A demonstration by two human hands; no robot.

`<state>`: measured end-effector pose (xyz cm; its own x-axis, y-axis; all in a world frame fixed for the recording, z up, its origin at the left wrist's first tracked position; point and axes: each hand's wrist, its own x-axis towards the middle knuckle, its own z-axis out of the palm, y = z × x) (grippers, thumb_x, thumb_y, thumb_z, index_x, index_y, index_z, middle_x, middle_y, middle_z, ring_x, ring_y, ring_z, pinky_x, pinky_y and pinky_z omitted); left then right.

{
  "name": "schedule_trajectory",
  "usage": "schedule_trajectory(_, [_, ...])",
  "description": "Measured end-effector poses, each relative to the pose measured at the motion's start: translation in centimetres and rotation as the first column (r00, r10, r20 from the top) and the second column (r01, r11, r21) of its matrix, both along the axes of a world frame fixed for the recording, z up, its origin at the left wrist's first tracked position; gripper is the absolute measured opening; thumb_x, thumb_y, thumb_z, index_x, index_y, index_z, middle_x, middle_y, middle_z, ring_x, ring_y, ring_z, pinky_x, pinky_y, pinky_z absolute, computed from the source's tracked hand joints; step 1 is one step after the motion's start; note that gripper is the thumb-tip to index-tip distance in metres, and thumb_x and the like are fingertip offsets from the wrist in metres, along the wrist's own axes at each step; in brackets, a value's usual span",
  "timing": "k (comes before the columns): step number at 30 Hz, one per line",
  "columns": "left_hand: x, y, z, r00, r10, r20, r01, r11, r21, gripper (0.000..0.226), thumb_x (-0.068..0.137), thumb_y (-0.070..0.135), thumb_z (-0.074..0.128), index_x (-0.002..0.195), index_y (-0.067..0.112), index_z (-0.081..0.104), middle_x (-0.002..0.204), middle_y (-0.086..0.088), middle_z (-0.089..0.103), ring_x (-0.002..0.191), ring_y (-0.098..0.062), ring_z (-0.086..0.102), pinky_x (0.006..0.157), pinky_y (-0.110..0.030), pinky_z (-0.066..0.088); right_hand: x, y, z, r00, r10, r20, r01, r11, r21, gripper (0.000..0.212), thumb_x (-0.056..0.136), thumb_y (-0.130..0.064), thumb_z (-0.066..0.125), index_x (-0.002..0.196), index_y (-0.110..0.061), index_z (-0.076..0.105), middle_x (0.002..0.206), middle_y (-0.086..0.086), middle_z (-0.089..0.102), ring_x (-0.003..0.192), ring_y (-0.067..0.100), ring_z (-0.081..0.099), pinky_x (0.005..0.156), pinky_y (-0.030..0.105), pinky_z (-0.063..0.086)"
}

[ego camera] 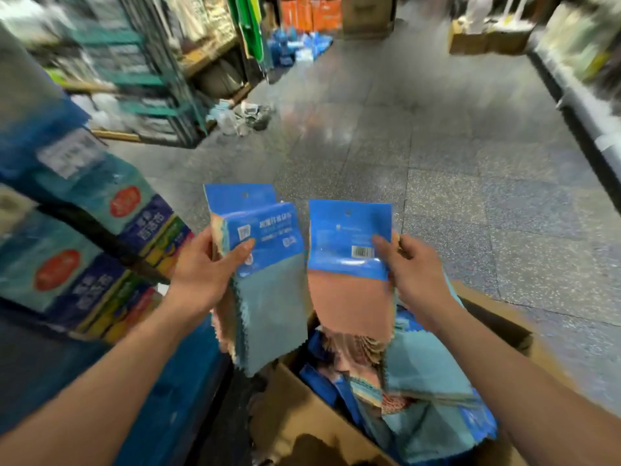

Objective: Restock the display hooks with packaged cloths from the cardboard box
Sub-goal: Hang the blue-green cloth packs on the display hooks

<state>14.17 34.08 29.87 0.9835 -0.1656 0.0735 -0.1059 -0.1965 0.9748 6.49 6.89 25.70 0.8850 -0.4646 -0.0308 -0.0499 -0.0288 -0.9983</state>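
Blue-carded cloth packs fill both hands of a person standing over an open carton in a shop aisle. The left hand (pixel 201 270) grips a thick bundle of packaged cloths (pixel 268 297), thumb pressed across the front of the top blue header card and fingers curled behind; the front cloth of the bundle is grey-blue, with salmon edges showing at its left side. The right hand (pixel 415 274) pinches a single pack (pixel 349 260) by its right edge, thumb lying on the card just beside the barcode, a salmon cloth hanging below the blue header. Both are held upright at about the same height, hanging holes at the top, the single pack just beside the bundle and not clearly touching it. Directly beneath the hands sits the cardboard box (pixel 302 422), flaps open, with more packs (pixel 426 375) in grey-blue and salmon heaped loosely inside; the lower edge of the salmon cloth hangs just above that heap. To the left of the left forearm, stacked teal and blue packages with red oval labels (pixel 84 237) rest on a blue shelf. Beyond the hands stretches a speckled grey floor (pixel 437 146). Farther off, blurred, stand a green wire rack (pixel 144 79) at left, cartons (pixel 366 15) at the far end of the aisle, and a shelf edge (pixel 581 105) at right.
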Motion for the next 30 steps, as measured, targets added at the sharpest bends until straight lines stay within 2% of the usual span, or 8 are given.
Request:
schedule_trajectory(2, [-1.5,0.8,3.6,0.999,0.026,0.047,-0.025,0.999,-0.032,0.018,0.093,0.006,0.065,0.106,0.018,0.068,0.085,0.021,0.076,0.078,0.003,0.070,0.067,-0.013,0.054,-0.5,0.3,3.3,0.999,0.021,0.043,-0.021,1.000,0.000,0.050,0.091,-0.042,0.068,0.088,0.007,0.061,0.072,0.009,0.057,0.064,0.011,0.049,0.055,0.028,0.038])
schedule_trajectory(6, [-4.0,3.2,9.3,0.992,0.085,0.089,-0.072,0.988,-0.135,0.024,0.081,0.032,0.070,0.104,0.024,0.071,0.098,0.007,0.078,0.093,-0.018,0.073,0.080,-0.032,0.059,-1.4,1.6,10.8,0.991,0.072,0.111,-0.072,0.997,-0.002,0.037,0.095,-0.039,0.062,0.084,-0.005,0.066,0.069,0.000,0.069,0.061,0.009,0.059,0.055,0.026,0.043])
schedule_trajectory(9, [-6.0,5.0,13.2,0.987,0.105,0.121,-0.080,0.977,-0.199,0.020,0.085,0.026,0.062,0.104,0.023,0.068,0.089,0.014,0.078,0.079,-0.006,0.074,0.065,-0.022,0.058,-1.5,2.9,15.7,0.982,0.102,0.160,-0.105,0.994,0.012,0.034,0.094,-0.043,0.063,0.091,-0.011,0.071,0.087,0.007,0.077,0.076,0.018,0.071,0.067,0.039,0.053])
schedule_trajectory(12, [-8.2,6.9,16.7,0.976,0.134,0.174,-0.097,0.974,-0.205,0.022,0.082,0.029,0.063,0.103,0.024,0.068,0.086,0.016,0.078,0.075,-0.003,0.073,0.061,-0.019,0.057,-2.0,5.0,20.1,0.960,0.159,0.229,-0.159,0.987,-0.020,0.027,0.094,-0.044,0.062,0.088,-0.020,0.071,0.085,-0.002,0.078,0.079,0.015,0.074,0.071,0.035,0.058])
schedule_trajectory(16, [-11.6,11.2,21.2,0.958,0.180,0.222,-0.125,0.963,-0.240,0.029,0.072,0.041,0.073,0.097,0.026,0.074,0.093,0.007,0.079,0.079,-0.010,0.075,0.068,-0.028,0.062,-2.7,8.7,24.9,0.931,0.226,0.287,-0.229,0.973,-0.027,0.029,0.093,-0.046,0.062,0.091,-0.018,0.071,0.086,0.000,0.078,0.081,0.019,0.074,0.072,0.039,0.057])
schedule_trajectory(20, [-15.6,16.2,25.9,0.937,0.215,0.275,-0.143,0.955,-0.260,0.057,0.052,0.061,0.088,0.100,0.033,0.077,0.106,0.002,0.078,0.091,-0.016,0.075,0.070,-0.029,0.062,-2.7,13.4,28.6,0.913,0.280,0.295,-0.296,0.955,0.007,0.028,0.092,-0.045,0.064,0.080,-0.020,0.069,0.083,0.001,0.078,0.080,0.022,0.074,0.080,0.046,0.059])
schedule_trajectory(23, [-18.7,19.8,28.8,0.903,0.290,0.318,-0.199,0.936,-0.290,0.060,0.056,0.053,0.088,0.106,0.024,0.073,0.106,-0.001,0.078,0.088,-0.016,0.075,0.069,-0.030,0.061,-3.2,17.6,31.6,0.874,0.368,0.318,-0.401,0.915,0.043,0.025,0.089,-0.044,0.069,0.077,-0.022,0.074,0.090,0.005,0.078,0.090,0.029,0.074,0.091,0.054,0.056])
schedule_trajectory(30, [-25.5,26.3,34.0,0.805,0.443,0.395,-0.311,0.882,-0.354,0.027,0.066,0.033,0.070,0.091,0.031,0.080,0.098,0.003,0.079,0.083,-0.011,0.075,0.067,-0.026,0.060,-5.1,27.0,37.3,0.744,0.525,0.412,-0.585,0.811,0.024,0.020,0.093,-0.036,0.064,0.086,-0.019,0.071,0.084,-0.002,0.078,0.073,0.013,0.074,0.072,0.035,0.060])
